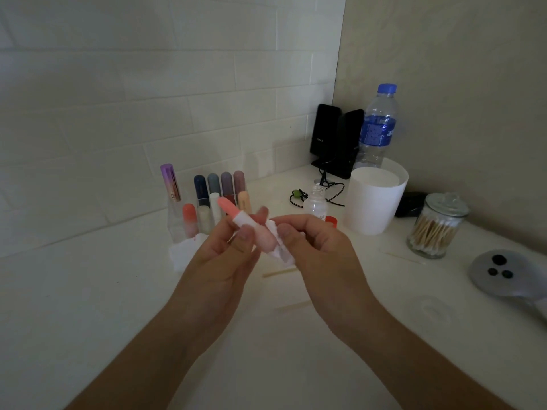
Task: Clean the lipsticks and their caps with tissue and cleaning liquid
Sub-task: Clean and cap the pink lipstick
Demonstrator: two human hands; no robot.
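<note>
Centre frame: left hand (225, 255) grip pinches the uncapped lipstick (236, 216) (tip toward upper left); right hand (319, 247) grip pinches tissue (279, 253) against its base.

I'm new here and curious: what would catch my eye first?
The hands at centre: the left hand grips an uncapped pink lipstick, while the right hand pinches white tissue around its lower end. Behind them, coloured lipsticks stand in a clear holder; a jar of cotton swabs sits at right.
</note>
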